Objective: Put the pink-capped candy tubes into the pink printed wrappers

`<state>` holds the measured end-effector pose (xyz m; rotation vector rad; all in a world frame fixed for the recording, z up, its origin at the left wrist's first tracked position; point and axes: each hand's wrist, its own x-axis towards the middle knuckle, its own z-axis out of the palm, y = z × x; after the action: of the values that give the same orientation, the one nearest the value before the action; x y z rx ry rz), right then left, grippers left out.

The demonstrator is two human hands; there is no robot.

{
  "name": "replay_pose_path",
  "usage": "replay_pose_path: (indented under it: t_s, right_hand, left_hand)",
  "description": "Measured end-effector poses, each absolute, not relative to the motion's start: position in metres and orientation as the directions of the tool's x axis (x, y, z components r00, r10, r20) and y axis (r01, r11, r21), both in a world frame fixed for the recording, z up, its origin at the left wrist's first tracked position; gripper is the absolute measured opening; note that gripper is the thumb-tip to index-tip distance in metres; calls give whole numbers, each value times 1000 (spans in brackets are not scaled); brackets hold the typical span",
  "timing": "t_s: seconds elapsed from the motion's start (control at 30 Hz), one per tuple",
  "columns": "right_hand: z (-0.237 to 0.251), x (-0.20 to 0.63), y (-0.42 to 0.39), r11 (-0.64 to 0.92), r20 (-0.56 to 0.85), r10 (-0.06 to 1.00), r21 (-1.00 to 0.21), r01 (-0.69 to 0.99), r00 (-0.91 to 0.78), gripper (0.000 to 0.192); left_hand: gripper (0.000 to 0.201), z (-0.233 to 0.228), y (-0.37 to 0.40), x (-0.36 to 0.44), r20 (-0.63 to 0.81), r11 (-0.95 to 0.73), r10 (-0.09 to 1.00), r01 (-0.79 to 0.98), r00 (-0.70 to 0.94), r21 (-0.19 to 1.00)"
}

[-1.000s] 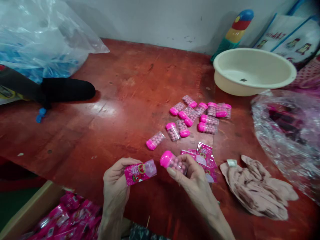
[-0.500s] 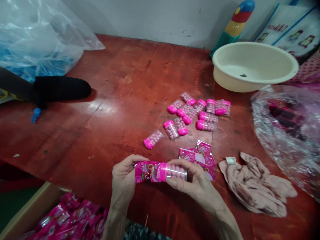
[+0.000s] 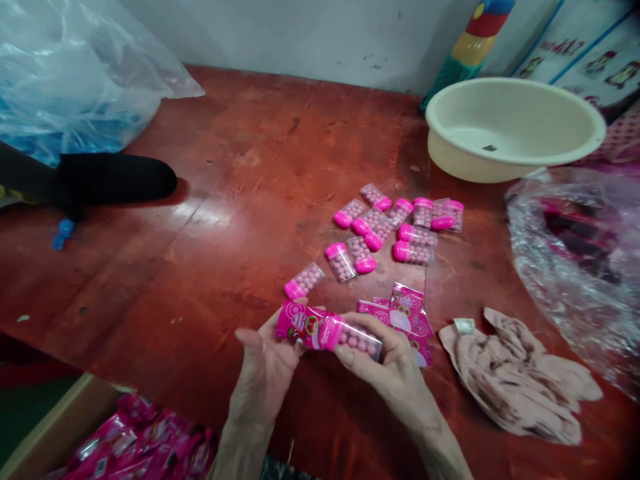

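Observation:
My right hand [image 3: 383, 357] grips a small clear candy bottle [image 3: 363, 341] filled with round pink candies, its pink cap end toward the left. A printed pink label sleeve [image 3: 300, 325] reaches from the cap end to my left hand [image 3: 267, 363]. My left hand is open, thumb lifted away, its fingers behind and under the sleeve and partly hidden. Just beyond lies a similar bottle [image 3: 304, 281]. More flat pink sleeves [image 3: 407, 303] lie on the table behind my right hand.
Several more candy bottles [image 3: 414, 252] lie loosely grouped on the red table [image 3: 240, 173]. To the right are a crumpled cloth [image 3: 520, 380], a clear plastic bag [image 3: 540, 267] and a cream basin [image 3: 515, 167]. A box of pink packets [image 3: 145, 440] stands lower left; a black-covered object [image 3: 120, 179] juts in.
My left thumb has come off the sleeve and the hand has opened, moving slightly right. The bottle and sleeve now tilt down to the right. The view has shifted a little.

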<state>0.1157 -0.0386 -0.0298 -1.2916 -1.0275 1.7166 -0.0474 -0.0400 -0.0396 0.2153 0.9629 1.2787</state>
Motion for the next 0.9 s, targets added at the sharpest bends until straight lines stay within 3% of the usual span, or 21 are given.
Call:
replay_pose_path:
  t_s: [0.17,0.27,0.37,0.47,0.7,0.77,0.9]
  right_hand:
    - [-32,111,-41,-335,-328,929,-942,-18,-170,27]
    - [-36,103,-47,-276,-284,951,-958,77,-123,24]
    - [-42,93,-54,-215,-224,974,-957,193,-27,21]
    - [-43,85,-60,-176,-174,984,-966,190,24,18]
    - [-35,84,-56,-347,-335,937,-929,-132,-104,18]
    - [-36,85,-57,-333,-325,940,-940,-77,-104,19]
    - [-39,84,-63,-232,-239,971,-956,182,-18,17]
  left_hand:
    - [25,-39,-41,-22,-488,293,862,-652,-137,699]
    - [13,-36,-38,-15,-548,325,823,-666,-151,671]
    - [14,-33,-35,-12,-610,347,779,-714,-141,608]
    - [18,-33,-34,-8,-636,352,759,-732,-142,583]
    - [25,-32,-31,-10,-397,187,866,-542,-303,819]
    - [31,-31,-30,-14,-398,207,877,-534,-271,820]
    - [46,-32,-28,-15,-565,366,813,-632,-140,683]
